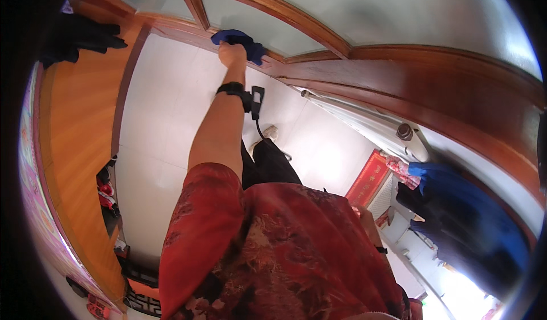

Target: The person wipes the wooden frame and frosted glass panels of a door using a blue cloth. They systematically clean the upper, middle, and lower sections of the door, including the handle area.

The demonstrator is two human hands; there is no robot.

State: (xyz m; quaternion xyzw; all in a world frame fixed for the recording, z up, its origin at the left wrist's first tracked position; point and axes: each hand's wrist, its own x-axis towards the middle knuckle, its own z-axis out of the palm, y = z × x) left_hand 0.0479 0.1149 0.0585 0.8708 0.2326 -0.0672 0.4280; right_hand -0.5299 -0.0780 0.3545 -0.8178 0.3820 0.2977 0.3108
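Observation:
My left hand (232, 55) reaches forward with its arm straight, gripping a dark blue cloth (237, 38). The cloth lies against the lower rail of a wooden frame (273, 58) that holds glass panes (256, 25). On my left wrist is a black strap with a small device (255, 102) and a cable hanging from it. My right hand (362, 214) hangs low beside my red patterned shirt (282, 251). The shirt partly hides it, and its fingers cannot be made out.
A white radiator (350, 121) stands along the wall at right, near a red mat (366, 177) bearing writing. Blue and dark clothes (474, 217) hang further right. An orange wooden furniture panel (85, 136) runs along the left, with dark fabric (81, 40) at its far end and shoes (106, 187) beside it.

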